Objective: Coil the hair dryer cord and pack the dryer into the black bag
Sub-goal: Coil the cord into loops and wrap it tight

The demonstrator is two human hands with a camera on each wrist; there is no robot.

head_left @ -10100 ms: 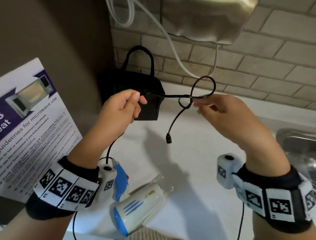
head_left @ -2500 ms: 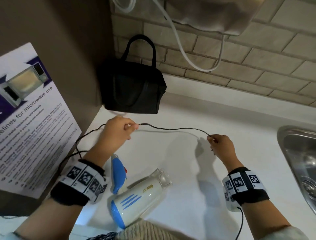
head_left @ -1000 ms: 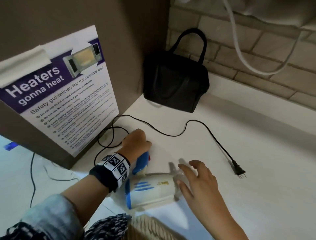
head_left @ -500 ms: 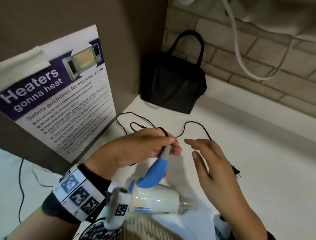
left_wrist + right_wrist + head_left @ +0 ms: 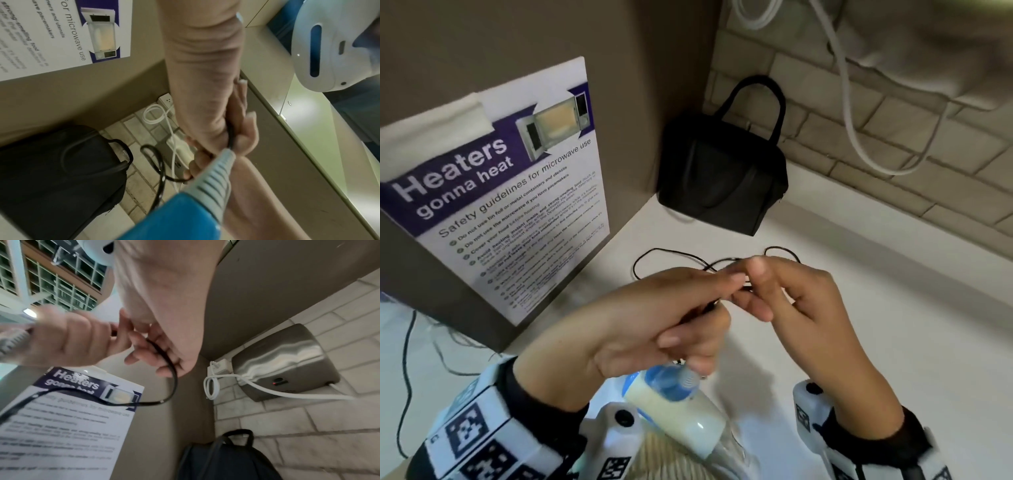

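Above the white worktop (image 5: 859, 342), a person's left hand (image 5: 640, 325) grips the hair dryer (image 5: 674, 407) by its handle, fingers curled where the cord (image 5: 671, 253) leaves it. Just beside it, the right hand (image 5: 798, 301) pinches the cord, which trails away from both hands in loose loops across the worktop toward the black bag (image 5: 719, 178), standing apart against the brick wall (image 5: 893, 144). Coiling looks barely begun; the right hand is nearer the slack.
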